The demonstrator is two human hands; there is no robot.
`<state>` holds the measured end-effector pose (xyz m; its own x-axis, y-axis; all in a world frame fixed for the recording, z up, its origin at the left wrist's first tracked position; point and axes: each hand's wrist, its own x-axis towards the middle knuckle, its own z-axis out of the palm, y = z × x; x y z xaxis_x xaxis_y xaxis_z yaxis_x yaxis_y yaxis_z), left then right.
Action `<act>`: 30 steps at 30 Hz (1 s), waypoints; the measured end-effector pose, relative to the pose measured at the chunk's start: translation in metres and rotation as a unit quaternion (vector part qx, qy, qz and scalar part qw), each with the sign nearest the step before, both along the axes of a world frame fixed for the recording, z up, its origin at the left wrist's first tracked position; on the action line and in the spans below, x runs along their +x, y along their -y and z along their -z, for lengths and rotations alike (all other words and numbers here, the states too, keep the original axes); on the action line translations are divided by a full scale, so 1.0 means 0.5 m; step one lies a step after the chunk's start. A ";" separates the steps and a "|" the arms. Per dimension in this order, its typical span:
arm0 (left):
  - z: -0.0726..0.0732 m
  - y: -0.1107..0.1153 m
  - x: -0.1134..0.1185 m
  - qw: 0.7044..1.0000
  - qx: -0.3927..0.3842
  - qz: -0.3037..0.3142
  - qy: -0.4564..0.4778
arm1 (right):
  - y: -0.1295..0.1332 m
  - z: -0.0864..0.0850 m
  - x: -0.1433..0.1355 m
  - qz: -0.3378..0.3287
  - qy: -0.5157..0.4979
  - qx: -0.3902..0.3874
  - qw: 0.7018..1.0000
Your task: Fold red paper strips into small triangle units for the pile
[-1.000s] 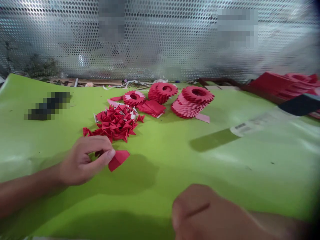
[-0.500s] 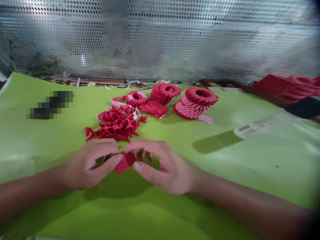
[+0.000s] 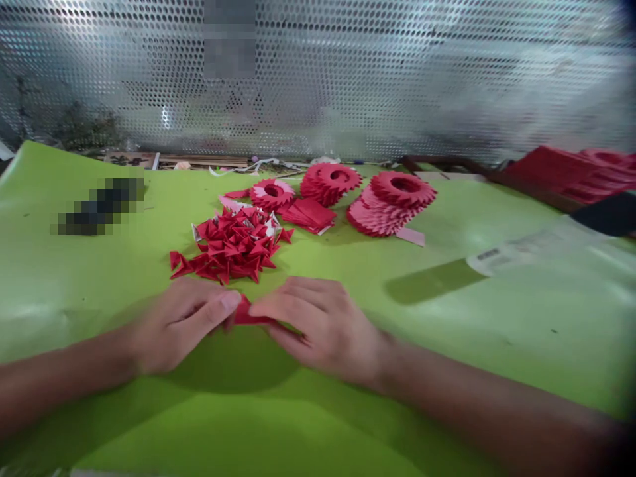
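Note:
A small red piece of paper (image 3: 247, 313) is stretched between my two hands, just above the green table. My left hand (image 3: 181, 324) pinches its left end, thumb on top. My right hand (image 3: 318, 324) closes on its right end, the fingers laid over the paper and the thumb beneath. Much of the paper is hidden by the fingers. Just beyond my hands lies a heap of folded red paper triangles (image 3: 233, 245), a few showing white. Behind the heap sits a stack of flat red paper pieces (image 3: 309, 216).
Ring-shaped folded-paper stacks stand at the back: a small red and pink one (image 3: 284, 193), a red one (image 3: 318, 185) and a taller pink and red one (image 3: 370, 215). A clear tube with a dark end (image 3: 527, 248) lies right. Red paper (image 3: 551, 173) fills a tray. A perforated metal screen (image 3: 318, 79) rises behind.
My right hand has turned over and closed on the paper, its fingers now covering the right end. The paper has tilted from a visible flat face to a narrow strip.

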<state>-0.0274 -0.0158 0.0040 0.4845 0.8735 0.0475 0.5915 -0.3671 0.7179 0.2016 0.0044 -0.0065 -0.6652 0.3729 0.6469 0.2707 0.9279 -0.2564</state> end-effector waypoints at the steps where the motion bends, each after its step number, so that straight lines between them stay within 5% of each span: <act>1: -0.001 -0.002 0.001 1.000 -0.004 0.006 0.000 | 0.000 0.000 0.001 -0.005 -0.002 0.027 1.000; 16: 0.000 -0.009 -0.005 0.981 -0.046 -0.025 0.184 | -0.014 -0.002 0.006 -0.040 -0.044 -0.003 0.998; 22: 0.003 -0.012 -0.015 0.954 -0.205 0.006 0.219 | -0.008 0.000 0.006 -0.100 -0.050 -0.104 0.988; 30: -0.007 -0.028 -0.017 0.922 -0.251 0.001 0.295 | -0.010 0.003 -0.002 -0.093 -0.075 -0.183 0.976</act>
